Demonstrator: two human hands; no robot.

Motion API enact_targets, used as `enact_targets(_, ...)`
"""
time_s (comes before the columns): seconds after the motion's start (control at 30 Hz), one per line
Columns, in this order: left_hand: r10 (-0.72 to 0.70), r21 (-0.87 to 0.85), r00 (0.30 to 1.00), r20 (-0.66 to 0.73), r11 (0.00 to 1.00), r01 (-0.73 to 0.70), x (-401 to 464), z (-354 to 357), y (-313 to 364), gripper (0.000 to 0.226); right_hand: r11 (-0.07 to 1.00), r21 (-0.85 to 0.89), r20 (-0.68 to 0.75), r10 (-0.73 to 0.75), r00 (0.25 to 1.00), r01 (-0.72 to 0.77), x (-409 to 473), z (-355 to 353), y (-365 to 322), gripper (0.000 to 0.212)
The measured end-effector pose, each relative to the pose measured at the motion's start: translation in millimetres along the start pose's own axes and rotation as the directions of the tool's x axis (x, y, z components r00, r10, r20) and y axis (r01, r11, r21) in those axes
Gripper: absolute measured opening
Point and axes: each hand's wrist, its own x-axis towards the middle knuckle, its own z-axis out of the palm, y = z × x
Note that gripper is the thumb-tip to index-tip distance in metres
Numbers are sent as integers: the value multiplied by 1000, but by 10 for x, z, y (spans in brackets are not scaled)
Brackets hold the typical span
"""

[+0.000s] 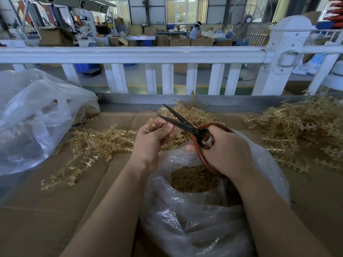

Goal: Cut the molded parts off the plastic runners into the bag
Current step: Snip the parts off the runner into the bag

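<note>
Two bare forearms reach forward over a clear bag point(194, 219) that sits open on the cardboard-covered table point(46, 210), its mouth turned up under the hands. Down inside it lies a heap of small amber parts point(194, 179).

Her right hand point(222, 151) is wrapped around the red loop handles of the scissors point(185, 125), fingers through the loop, directly above the bag's mouth. Both dark blades stand apart, pointing away and to the left. Just beside them the left hand point(152, 140) has its fingers curled round a runner point(157, 124), thumb pressed on top, holding it up close to the lower blade; whether the blade touches the plastic I cannot tell.

Loose amber runners are scattered across the table: a tangle to the left point(96, 143), a bunch behind the scissors point(193, 112), and a large pile on the right point(300, 130). A second, bigger plastic bag point(33, 117) slumps at the far left.

Beyond the table runs a white railing point(130, 54) with a thick post point(284, 52). Across the workshop floor stand cardboard boxes point(180, 41) and a big fan point(248, 21), and another worker point(195, 31) is bent over a bench.
</note>
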Motion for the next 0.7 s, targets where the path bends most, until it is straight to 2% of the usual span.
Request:
enact_targets(0.27,-5,18,1000,31,1000,4,-5,7,-12,33,999,-46,-19,-5,1000,4,2,15,-20,65)
enact_targets(0.37,-21,-1,999,35,1000,21,-7,13,-17,27,998,-54,-30,-12,999,10,1,24,-21,65)
enact_targets(0.5,-44,-40,998,47,998,46,4,20,-14,24,999,-33,-39,-22,999,20,4,42,-6,74)
enact_targets(0.7,-56,-85,997,56,995,60,-8,28,-9,17,999,-7,-69,-37,997,36,-4,52,-3,73)
